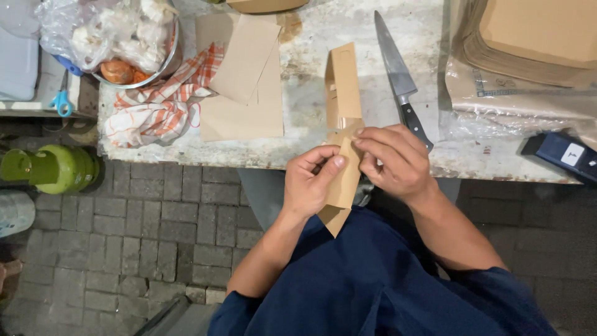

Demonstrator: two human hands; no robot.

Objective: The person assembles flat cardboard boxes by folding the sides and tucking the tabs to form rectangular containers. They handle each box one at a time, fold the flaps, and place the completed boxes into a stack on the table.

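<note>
Grey paving bricks (pixel 155 230) fill the floor below a worn white table (pixel 311 93), and I am looking straight down over it. My left hand (pixel 311 183) pinches the brown paper strip (pixel 344 177) at the near table edge, thumb pressed on its face. My right hand (pixel 395 162) pinches the same strip from the right, fingers curled over its top. Just beyond stands a folded brown paper piece (pixel 342 84), with flat brown sheets (pixel 242 81) to its left. A kitchen knife (pixel 401 84) lies right of it. Far left I see a checked cloth (pixel 161 102) and a metal bowl (pixel 165 62).
</note>
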